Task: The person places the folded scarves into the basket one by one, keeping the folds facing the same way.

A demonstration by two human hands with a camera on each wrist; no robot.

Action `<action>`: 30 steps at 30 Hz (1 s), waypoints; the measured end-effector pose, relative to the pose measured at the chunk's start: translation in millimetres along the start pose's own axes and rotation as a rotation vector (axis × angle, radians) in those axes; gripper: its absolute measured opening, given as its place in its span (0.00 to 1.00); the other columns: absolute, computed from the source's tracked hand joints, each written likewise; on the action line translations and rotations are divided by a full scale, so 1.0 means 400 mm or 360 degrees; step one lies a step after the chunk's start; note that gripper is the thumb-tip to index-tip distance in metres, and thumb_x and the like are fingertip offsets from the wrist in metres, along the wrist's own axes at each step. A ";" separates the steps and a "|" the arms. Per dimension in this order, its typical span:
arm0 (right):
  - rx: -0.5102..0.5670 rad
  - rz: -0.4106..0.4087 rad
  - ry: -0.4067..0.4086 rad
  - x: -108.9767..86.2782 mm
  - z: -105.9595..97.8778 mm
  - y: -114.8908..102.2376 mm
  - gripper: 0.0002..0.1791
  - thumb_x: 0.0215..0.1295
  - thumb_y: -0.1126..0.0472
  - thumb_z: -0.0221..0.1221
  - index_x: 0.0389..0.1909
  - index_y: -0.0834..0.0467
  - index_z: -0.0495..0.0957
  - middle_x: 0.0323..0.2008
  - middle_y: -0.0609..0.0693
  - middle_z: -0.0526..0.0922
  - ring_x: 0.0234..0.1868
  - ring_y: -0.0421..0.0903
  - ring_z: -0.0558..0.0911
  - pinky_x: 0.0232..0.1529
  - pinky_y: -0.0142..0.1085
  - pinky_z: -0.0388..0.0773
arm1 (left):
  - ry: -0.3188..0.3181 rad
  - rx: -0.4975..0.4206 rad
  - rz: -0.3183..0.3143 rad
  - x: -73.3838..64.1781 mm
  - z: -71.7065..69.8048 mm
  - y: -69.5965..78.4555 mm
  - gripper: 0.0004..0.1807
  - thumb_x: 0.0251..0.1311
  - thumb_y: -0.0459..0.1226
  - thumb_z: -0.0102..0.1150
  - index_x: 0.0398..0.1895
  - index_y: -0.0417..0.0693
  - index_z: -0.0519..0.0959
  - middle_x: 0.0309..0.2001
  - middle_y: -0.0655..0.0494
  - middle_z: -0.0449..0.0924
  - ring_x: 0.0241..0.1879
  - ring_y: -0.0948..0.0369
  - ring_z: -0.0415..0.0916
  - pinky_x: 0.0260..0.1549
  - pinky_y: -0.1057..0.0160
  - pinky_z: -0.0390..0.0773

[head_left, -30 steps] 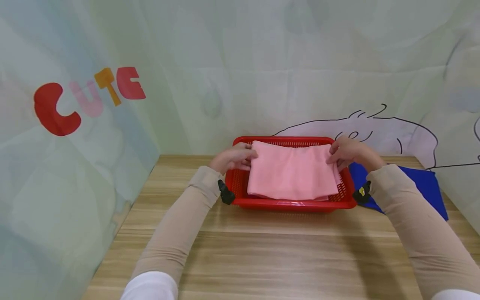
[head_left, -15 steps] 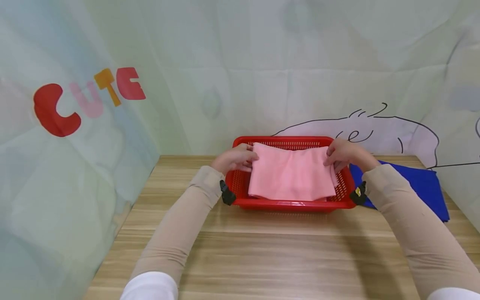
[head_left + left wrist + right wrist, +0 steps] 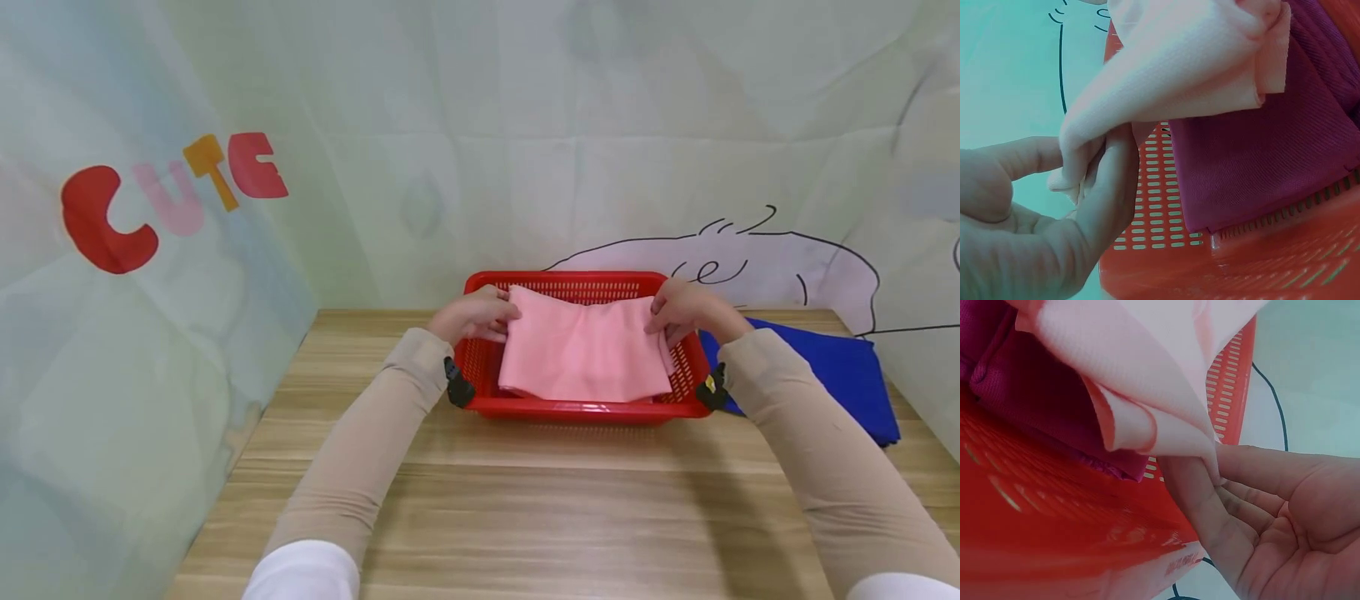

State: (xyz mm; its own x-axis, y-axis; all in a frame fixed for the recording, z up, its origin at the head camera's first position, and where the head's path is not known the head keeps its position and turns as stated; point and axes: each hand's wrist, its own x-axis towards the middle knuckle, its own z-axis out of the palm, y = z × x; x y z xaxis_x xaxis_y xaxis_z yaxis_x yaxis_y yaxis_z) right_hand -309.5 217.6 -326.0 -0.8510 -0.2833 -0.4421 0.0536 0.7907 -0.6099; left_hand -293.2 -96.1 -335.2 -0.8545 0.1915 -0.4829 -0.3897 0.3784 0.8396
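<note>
A folded pink cloth (image 3: 585, 350) is held between both hands over a red plastic basket (image 3: 592, 407) with slotted walls. My left hand (image 3: 475, 315) pinches its left upper edge between thumb and fingers. At the opposite edge my right hand (image 3: 693, 308) pinches the cloth in the same way. In the left wrist view a folded magenta cloth (image 3: 1260, 156) lies inside the basket, below the pink one. The right wrist view shows the pink cloth (image 3: 1141, 375) hanging in a curved fold above that magenta cloth (image 3: 1041, 406).
A folded blue cloth (image 3: 832, 367) lies on the wooden table (image 3: 570, 517) right of the basket, partly behind the right forearm. A printed curtain (image 3: 480, 150) hangs along the table's back and left sides.
The right hand has shifted slightly left with its edge of the pink cloth, and the cloth's top now sags a little in the middle. The left hand has barely moved.
</note>
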 end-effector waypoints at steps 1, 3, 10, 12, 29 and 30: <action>0.0000 0.0007 0.0008 0.002 0.002 -0.001 0.23 0.66 0.69 0.63 0.56 0.78 0.70 0.39 0.64 0.80 0.27 0.49 0.84 0.37 0.42 0.86 | 0.0003 0.0001 -0.0001 0.000 0.000 0.000 0.25 0.69 0.33 0.57 0.67 0.38 0.64 0.46 0.43 0.76 0.38 0.52 0.78 0.44 0.54 0.85; 0.0002 0.0021 0.0027 0.005 0.007 -0.002 0.23 0.66 0.69 0.63 0.56 0.78 0.70 0.41 0.66 0.80 0.29 0.49 0.85 0.37 0.43 0.86 | 0.0011 0.0000 -0.0004 0.001 0.000 -0.001 0.25 0.70 0.33 0.57 0.67 0.38 0.64 0.45 0.43 0.76 0.37 0.53 0.78 0.45 0.54 0.84; 0.0007 0.0044 0.0034 0.012 0.012 0.001 0.23 0.65 0.69 0.64 0.55 0.77 0.70 0.43 0.67 0.79 0.30 0.50 0.85 0.39 0.44 0.86 | 0.0023 -0.0012 -0.0012 0.011 0.000 -0.003 0.26 0.69 0.33 0.57 0.68 0.39 0.63 0.43 0.45 0.75 0.35 0.54 0.78 0.44 0.54 0.85; -0.0011 0.0038 0.0035 0.014 0.011 0.003 0.22 0.65 0.69 0.64 0.55 0.77 0.71 0.42 0.67 0.79 0.29 0.50 0.84 0.38 0.43 0.86 | 0.0019 -0.0013 -0.0015 0.014 0.000 -0.003 0.27 0.69 0.33 0.57 0.68 0.39 0.62 0.43 0.45 0.75 0.35 0.54 0.78 0.44 0.54 0.85; -0.0047 0.0082 0.0062 0.018 0.026 0.004 0.16 0.66 0.70 0.62 0.45 0.71 0.65 0.37 0.64 0.72 0.28 0.50 0.82 0.34 0.41 0.86 | 0.0023 0.0113 -0.0049 0.022 0.008 -0.008 0.24 0.68 0.32 0.58 0.63 0.37 0.64 0.44 0.43 0.72 0.34 0.52 0.76 0.49 0.50 0.82; -0.0046 0.0085 0.0057 0.018 0.026 0.004 0.16 0.66 0.69 0.62 0.45 0.71 0.65 0.37 0.64 0.72 0.28 0.51 0.83 0.34 0.41 0.86 | 0.0027 0.0160 -0.0036 0.020 0.010 -0.007 0.22 0.68 0.32 0.57 0.62 0.36 0.65 0.43 0.43 0.71 0.34 0.53 0.75 0.47 0.51 0.83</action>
State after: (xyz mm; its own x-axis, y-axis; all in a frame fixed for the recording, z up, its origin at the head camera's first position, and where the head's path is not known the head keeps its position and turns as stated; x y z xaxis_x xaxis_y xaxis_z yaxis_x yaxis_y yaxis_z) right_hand -310.0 211.4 -337.0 -0.8656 -0.2210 -0.4494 0.0848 0.8197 -0.5664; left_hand -297.6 -92.1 -342.3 -0.8519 0.1667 -0.4964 -0.3732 0.4717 0.7989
